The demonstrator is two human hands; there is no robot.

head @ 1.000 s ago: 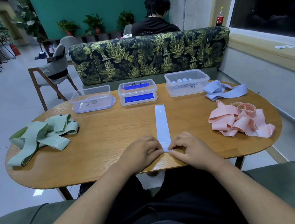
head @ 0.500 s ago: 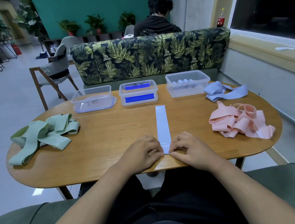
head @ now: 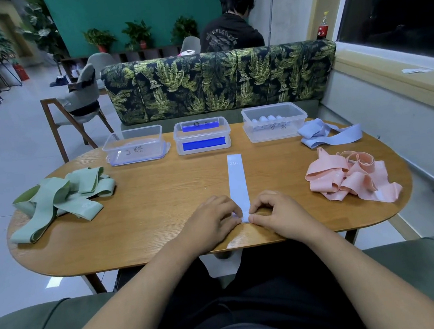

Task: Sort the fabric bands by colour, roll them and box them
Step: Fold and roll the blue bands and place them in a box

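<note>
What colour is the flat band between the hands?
The flat band is pale blue, clearest in the head view.

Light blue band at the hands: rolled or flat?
Almost all flat: the light blue band lies straight on the table; left hand and right hand pinch its near end.

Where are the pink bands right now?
In the head view the pink bands lie heaped on the right side of the table, just nearer the person than the loose blue bands and to the right of the right hand.
</note>
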